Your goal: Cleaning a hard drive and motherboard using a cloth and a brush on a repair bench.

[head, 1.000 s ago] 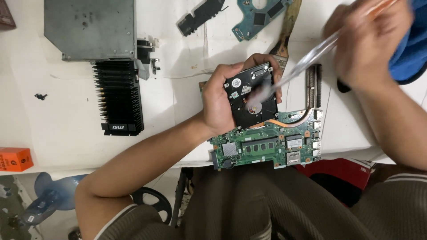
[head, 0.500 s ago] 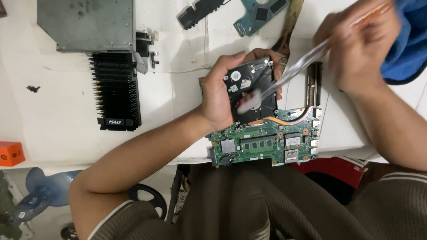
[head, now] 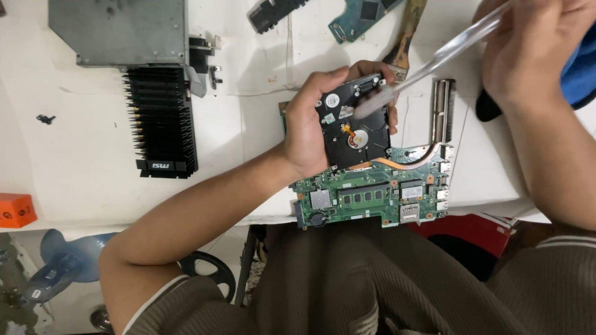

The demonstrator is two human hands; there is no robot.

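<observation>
Closest to the person, a green circuit board [head: 372, 201] lies at the near edge of the white table [head: 81, 186], partly hanging over the lap. A curved copper pipe [head: 403, 162] runs along its top edge to a ribbed metal piece [head: 443, 110]. Just above the board, the left hand [head: 307, 127] is curled around a black hard drive [head: 354, 124], with the thumb on its near side and the fingertips over the far edge. The drive is lifted up, tilted, and its underside with an orange spot faces the camera. The right hand [head: 528, 49] is up at the right, with its fingers pressed together on the handle of a clear brush [head: 434, 62]. The soft tip of the brush touches the top part of the drive. To the left, well apart, a black finned block [head: 160, 121] lies flat. Farther away sit a grey metal box [head: 121, 31], 1 black strip part [head: 273, 11] and 1 small blue-green board [head: 363, 15]. An orange box [head: 15, 209] is at the left edge.
</observation>
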